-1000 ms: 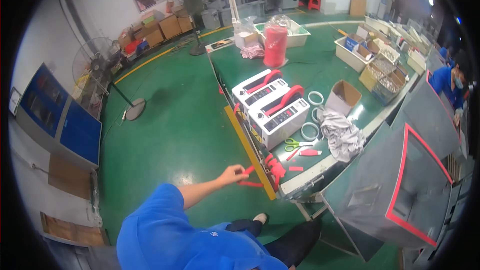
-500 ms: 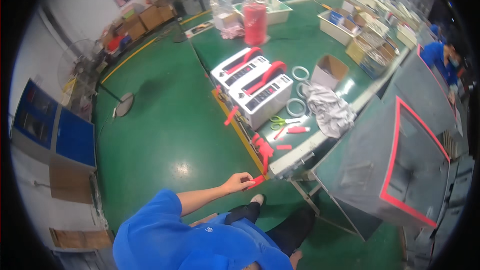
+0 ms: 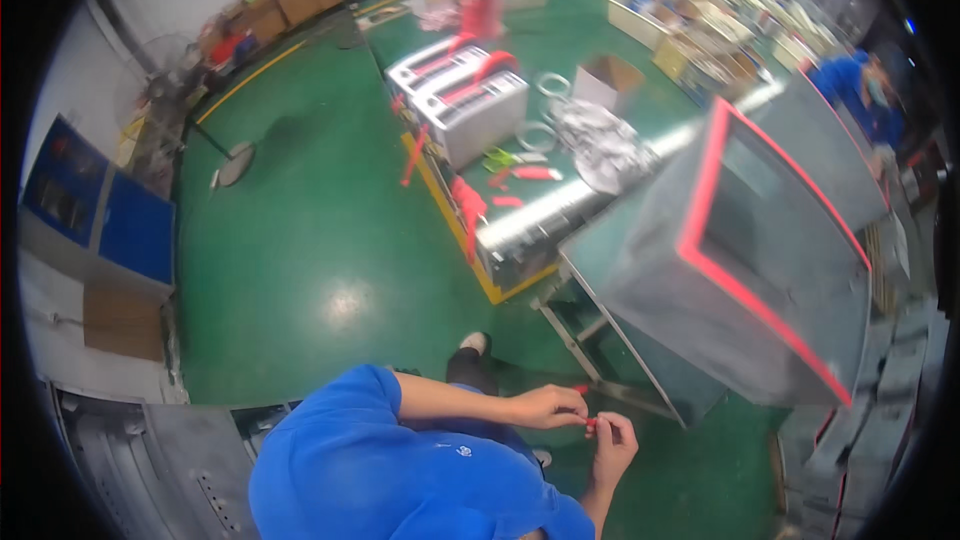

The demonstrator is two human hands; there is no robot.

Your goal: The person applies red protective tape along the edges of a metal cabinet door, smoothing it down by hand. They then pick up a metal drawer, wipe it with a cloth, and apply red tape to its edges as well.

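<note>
A narrow strip of glossy red tape (image 3: 591, 422) sits between the person's two bare hands, in front of the body above the green floor (image 3: 300, 270); most of it is covered by fingers, so its length and folds cannot be made out. The left hand (image 3: 550, 407) has its fingers drawn together at the strip, seemingly pinching it, though the contact is too small to confirm. The right hand (image 3: 614, 440), fingers curled and nearly closed, meets the strip's other side. Another red bit (image 3: 581, 389) shows just above the left fingers; whether it joins the strip is unclear.

Farther out, a grey box-like housing (image 3: 650, 240) edged in red stands right of the green worktop (image 3: 560, 40). There, motion blur softens two white box-shaped tape dispensers (image 3: 470, 110), green-handled scissors (image 3: 497, 159) and a crumpled grey cloth (image 3: 603, 145). At far right, a blue-clothed co-worker (image 3: 850, 85) is partly hidden behind grey panels.
</note>
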